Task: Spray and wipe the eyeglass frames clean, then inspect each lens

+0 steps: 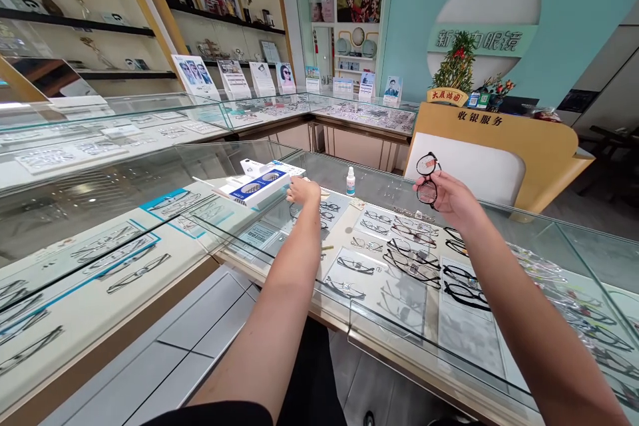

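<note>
Round dark-rimmed eyeglasses [426, 193] are held up on end above the glass counter, their lenses one above the other. My right hand [446, 194] grips them by the side with thumb and fingers. My left hand [303, 192] is at the right end of a blue and white box [259, 185], its fingers curled in. What those fingers hold, if anything, is hidden. A small white bottle with a blue label [350, 182] stands upright on the glass, to the right of my left hand.
Under the glass counter top [384, 309] lie several rows of eyeglasses [413, 259]. Another glass showcase [134, 249] adjoins on the left. Sign cards [234, 80] stand along the back counters. A yellow and white service desk [492, 153] is beyond my right hand.
</note>
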### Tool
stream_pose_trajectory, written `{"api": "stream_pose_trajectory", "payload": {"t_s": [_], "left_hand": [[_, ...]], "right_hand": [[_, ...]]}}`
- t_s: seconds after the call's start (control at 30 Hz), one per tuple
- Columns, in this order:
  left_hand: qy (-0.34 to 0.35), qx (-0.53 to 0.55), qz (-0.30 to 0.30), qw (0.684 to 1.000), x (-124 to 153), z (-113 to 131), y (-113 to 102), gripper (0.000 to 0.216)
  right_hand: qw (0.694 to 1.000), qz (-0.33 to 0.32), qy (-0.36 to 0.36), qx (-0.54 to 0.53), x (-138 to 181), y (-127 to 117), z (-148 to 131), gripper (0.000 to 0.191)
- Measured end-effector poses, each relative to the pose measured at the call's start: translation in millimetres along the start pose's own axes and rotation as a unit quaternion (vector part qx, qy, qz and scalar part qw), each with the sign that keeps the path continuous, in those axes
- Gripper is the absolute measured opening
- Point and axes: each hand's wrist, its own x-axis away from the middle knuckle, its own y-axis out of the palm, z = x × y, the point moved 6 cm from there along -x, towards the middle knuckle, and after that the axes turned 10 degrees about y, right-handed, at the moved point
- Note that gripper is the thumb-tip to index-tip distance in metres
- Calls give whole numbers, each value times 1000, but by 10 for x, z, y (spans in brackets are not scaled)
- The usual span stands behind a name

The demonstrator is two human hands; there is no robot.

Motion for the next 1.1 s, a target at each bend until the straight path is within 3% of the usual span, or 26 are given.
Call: {"api": "stream_pose_trajectory", "payload": {"t_s": [0.23, 0.37, 0.43, 0.6, 0.73, 0.9, 1.1], "left_hand": [[146, 134, 58, 978, 103, 564, -379, 31], [259, 251, 101, 927, 329, 1054, -704, 22], [314, 299, 54, 899, 524, 1371, -811, 19], [419, 336, -184, 823, 1329, 2233, -986, 19], [464, 315, -292, 775, 2009, 2667, -1161, 17], [472, 345, -356, 729, 2458, 2811, -1186, 15], [446, 436, -375, 685, 2554, 2777, -1031, 13]], "right_hand": [[999, 3, -25, -27, 135, 7, -186, 37], [998, 5, -58, -38, 245, -18, -360, 34], [996, 4, -74, -41, 300, -23, -438, 34], [992, -6, -122, -42, 473, 55, -607, 37], [986, 4, -159, -41, 607, 98, -710, 41], [976, 57, -211, -16, 665, 7, -792, 40], [967, 95, -234, 10, 582, -92, -769, 38]]}}
